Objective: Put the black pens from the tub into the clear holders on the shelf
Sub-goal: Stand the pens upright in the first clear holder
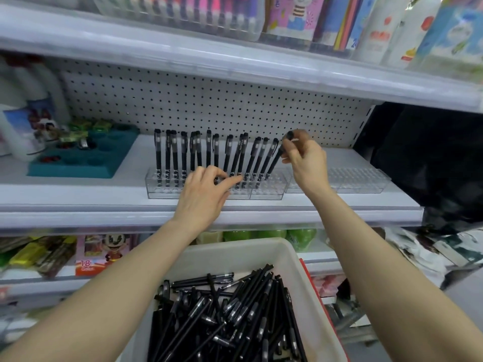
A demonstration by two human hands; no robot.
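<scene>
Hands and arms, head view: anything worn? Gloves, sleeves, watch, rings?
Nothing worn that shows. The left hand and right hand are bare, with no gloves or rings visible. The left forearm and right forearm are bare down to the frame edge: no sleeves, watch, bracelets or markings in view.

The black pens (230, 309) have matt black plastic barrels, with glossier caps and clips that catch the light. The tub (295, 257) is off-white plastic, smooth with a dull sheen. The clear holders (266, 190) are transparent hard plastic, glossy, with bright edges. The shelf (78, 197) looks like white painted metal, smooth and semi-gloss. Its pegboard back panel (209, 105) has the same white finish, perforated all over. A clear, glossy plastic strip (183, 52) fronts the upper shelf. The teal tray (78, 169) is matt moulded plastic.
</scene>
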